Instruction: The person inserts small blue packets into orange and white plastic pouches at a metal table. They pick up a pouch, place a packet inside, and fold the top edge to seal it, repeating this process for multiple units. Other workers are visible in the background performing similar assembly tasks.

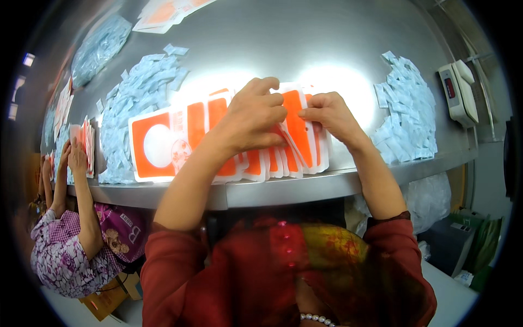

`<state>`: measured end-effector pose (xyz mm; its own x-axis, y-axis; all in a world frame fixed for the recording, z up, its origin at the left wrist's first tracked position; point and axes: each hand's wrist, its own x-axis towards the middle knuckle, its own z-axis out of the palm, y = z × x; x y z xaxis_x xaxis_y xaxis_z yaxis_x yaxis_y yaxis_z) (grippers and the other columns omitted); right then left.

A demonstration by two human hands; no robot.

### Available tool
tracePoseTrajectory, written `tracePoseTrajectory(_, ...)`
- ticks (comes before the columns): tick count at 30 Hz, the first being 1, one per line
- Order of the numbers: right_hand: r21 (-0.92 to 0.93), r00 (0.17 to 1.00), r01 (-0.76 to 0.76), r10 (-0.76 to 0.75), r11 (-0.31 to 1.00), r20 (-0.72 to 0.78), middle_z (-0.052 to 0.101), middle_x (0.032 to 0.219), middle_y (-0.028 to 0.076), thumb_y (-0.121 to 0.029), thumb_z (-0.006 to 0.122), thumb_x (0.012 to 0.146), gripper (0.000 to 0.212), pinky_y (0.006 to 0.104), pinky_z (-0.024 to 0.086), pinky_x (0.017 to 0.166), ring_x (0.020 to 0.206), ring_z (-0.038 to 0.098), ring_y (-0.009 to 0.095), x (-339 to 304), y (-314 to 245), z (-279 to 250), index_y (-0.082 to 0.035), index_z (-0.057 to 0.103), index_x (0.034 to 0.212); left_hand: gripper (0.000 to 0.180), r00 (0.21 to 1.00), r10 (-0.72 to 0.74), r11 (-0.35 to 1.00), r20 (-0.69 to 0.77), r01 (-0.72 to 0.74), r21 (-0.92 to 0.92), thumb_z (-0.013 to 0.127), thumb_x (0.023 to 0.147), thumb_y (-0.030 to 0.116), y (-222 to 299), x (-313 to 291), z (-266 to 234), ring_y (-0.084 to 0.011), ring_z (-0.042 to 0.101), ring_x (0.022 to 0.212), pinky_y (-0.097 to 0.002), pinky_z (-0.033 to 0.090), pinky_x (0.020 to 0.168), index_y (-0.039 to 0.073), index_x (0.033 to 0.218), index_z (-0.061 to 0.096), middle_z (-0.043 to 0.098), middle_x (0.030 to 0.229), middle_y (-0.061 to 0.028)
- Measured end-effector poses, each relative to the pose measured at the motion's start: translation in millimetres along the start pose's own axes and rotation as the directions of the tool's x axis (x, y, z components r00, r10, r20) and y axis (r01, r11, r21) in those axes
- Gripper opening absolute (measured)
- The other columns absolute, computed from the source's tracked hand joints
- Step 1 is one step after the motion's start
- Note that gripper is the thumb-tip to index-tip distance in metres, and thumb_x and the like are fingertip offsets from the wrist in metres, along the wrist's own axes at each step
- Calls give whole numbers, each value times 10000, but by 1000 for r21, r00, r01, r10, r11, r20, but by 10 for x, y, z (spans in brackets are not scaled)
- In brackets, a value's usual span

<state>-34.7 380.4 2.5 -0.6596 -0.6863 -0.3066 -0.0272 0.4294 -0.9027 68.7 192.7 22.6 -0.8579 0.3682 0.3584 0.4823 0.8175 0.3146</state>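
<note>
A row of overlapping orange-and-white flat pouches (pixel 153 146) lies along the near edge of the steel table, each partly covering its neighbour. Above the right part of the row is my left hand (pixel 252 117), its fingers curled and its thumb at a pouch edge; whatever its fingertips hold is hidden. My right hand (pixel 333 117) pinches the upper edge of an upright-leaning orange pouch (pixel 297 117) between thumb and fingers. Small pale-blue sachets are heaped on both sides: a left heap (pixel 136 103) beyond the row's end and a right heap (pixel 406 109).
A white device with a dark display (pixel 457 92) stands at the table's right end. At the far left are a clear bag of blue sachets (pixel 101 48) and a co-worker's hands (pixel 78 155) on similar pouches. More pouches (pixel 168 13) lie at the back; the metal table edge (pixel 294 191) curves in front.
</note>
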Motion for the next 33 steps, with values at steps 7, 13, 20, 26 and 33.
tracePoseTrajectory(7, 216, 999, 23, -11, 976, -54, 522, 552, 11, -138, 665, 749, 191, 246, 359, 438, 471, 452, 73, -32, -24, 136, 11, 605, 645, 525, 994, -101, 995, -45, 100, -5, 812, 467, 193, 64, 39, 4, -312, 512, 1035, -408, 462, 795, 114, 940, 598, 585, 806, -27)
tracePoseTrajectory(13, 325, 999, 8, -20, 946, 33, 520, 552, 11, -149, 663, 797, 230, 240, 353, 433, 473, 457, 70, -45, -62, 173, -6, 585, 635, 515, 992, -126, 992, 28, 126, -4, 808, 483, 174, 66, 60, -1, -311, 509, 1014, -406, 457, 783, 123, 937, 572, 591, 859, -21)
tracePoseTrajectory(20, 383, 984, -60, -9, 922, 177, 528, 551, -7, -220, 702, 829, 270, 196, 331, 403, 422, 419, 52, 37, 48, 107, -69, 580, 642, 452, 994, -111, 994, 5, 111, -24, 810, 487, 203, 19, 41, 42, -286, 512, 953, -398, 439, 761, 110, 851, 558, 581, 857, -15)
tracePoseTrajectory(26, 58, 990, -50, 42, 997, 135, 570, 588, 59, -215, 616, 846, 249, 239, 410, 478, 503, 521, 114, 7, -1, 47, -21, 597, 690, 449, 993, -119, 992, 21, 119, -28, 826, 471, 205, 22, 46, 18, -305, 508, 1024, -406, 467, 772, 91, 821, 569, 571, 971, -44)
tracePoseTrajectory(33, -414, 985, 172, -167, 894, 48, 607, 682, 150, -148, 517, 820, 212, 317, 460, 587, 610, 568, 196, -74, 80, 215, 41, 603, 777, 395, 1000, -2, 992, -8, 3, 128, 810, 492, 182, 93, 82, 85, -278, 516, 997, -415, 440, 868, 89, 791, 569, 540, 1095, -34)
